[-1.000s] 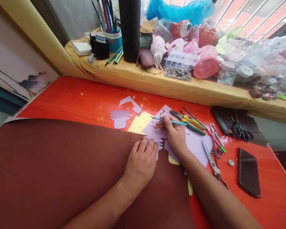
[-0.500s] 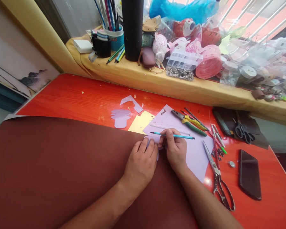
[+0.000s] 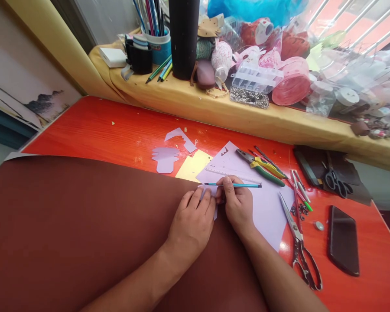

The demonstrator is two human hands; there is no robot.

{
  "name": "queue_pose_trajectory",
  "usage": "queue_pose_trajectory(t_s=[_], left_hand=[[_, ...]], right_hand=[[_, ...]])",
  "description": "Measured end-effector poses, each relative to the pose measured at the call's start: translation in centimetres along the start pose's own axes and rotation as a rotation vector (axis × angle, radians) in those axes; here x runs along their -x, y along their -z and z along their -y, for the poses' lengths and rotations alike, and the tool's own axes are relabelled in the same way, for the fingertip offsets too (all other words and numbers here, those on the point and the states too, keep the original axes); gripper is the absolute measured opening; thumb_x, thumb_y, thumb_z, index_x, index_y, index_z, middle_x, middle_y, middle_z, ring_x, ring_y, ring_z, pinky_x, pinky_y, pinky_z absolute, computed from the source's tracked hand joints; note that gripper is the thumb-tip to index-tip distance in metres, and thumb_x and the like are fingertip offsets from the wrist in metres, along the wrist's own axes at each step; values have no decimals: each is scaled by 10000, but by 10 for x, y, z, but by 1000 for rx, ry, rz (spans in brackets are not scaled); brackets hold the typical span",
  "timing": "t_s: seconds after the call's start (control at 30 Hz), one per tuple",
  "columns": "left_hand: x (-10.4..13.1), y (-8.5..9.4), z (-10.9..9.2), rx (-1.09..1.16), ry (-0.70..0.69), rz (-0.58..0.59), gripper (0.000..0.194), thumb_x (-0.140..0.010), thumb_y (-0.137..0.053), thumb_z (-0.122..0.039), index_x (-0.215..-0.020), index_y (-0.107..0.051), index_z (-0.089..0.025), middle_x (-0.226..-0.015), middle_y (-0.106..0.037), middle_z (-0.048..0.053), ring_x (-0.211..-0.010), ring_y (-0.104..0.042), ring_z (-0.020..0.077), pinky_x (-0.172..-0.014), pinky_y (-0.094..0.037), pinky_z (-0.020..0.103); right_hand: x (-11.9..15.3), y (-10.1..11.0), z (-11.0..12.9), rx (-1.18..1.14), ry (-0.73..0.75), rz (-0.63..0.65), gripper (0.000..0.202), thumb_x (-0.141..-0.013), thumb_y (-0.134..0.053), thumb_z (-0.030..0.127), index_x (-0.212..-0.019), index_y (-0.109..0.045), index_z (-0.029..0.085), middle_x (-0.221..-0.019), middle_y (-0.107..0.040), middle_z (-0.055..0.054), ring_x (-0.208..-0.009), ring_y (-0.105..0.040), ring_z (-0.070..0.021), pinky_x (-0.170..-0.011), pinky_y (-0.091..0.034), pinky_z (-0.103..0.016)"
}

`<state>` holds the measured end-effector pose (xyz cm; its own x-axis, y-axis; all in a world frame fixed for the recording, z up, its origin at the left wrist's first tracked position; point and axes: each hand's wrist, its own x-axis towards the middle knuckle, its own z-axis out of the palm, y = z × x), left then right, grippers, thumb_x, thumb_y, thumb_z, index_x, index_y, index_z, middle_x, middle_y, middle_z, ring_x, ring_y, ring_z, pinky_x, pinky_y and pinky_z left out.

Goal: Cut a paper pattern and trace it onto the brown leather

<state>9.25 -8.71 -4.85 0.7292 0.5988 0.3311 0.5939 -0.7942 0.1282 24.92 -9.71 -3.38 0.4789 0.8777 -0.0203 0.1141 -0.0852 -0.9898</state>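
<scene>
A large brown sheet [image 3: 94,225] covers the near left of the red table. On its upper right edge lies a small light purple paper piece [image 3: 211,189], partly hidden by fingers. My left hand [image 3: 193,216] rests flat on this piece with its fingers spread a little. Just to the right, my right hand [image 3: 237,203] pinches a blue pen [image 3: 242,185], held nearly level, its dark tip at the upper left edge of the paper piece. Another purple cutout [image 3: 165,160] and a yellow paper [image 3: 193,166] lie beyond the sheet.
Right of my hands are a large purple paper [image 3: 269,216], pliers [image 3: 263,167], large scissors [image 3: 299,247], a black phone [image 3: 343,240] and small scissors [image 3: 333,177]. A cloth-covered ledge [image 3: 182,97] behind holds a pen cup [image 3: 157,45], a dark cylinder [image 3: 183,39] and bagged supplies.
My right hand and the pen have shifted slightly left, bringing the tip to the paper piece's upper left edge. My left hand stays in place. The view has moved a little.
</scene>
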Motion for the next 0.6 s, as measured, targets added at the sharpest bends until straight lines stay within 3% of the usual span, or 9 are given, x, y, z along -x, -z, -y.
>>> queue_pose_trajectory(t_s=[0.6], left_hand=[[1, 1, 2, -4, -3, -52, 347, -1063, -574, -205, -1362, -734, -133, -1417, -761, 101, -1338, -665, 300, -1081, -512, 448]], right_hand=[[-1, 0, -1, 26, 24, 5, 443, -1055, -634, 628, -878, -691, 226, -618, -660, 21, -494, -597, -145, -505, -503, -265]])
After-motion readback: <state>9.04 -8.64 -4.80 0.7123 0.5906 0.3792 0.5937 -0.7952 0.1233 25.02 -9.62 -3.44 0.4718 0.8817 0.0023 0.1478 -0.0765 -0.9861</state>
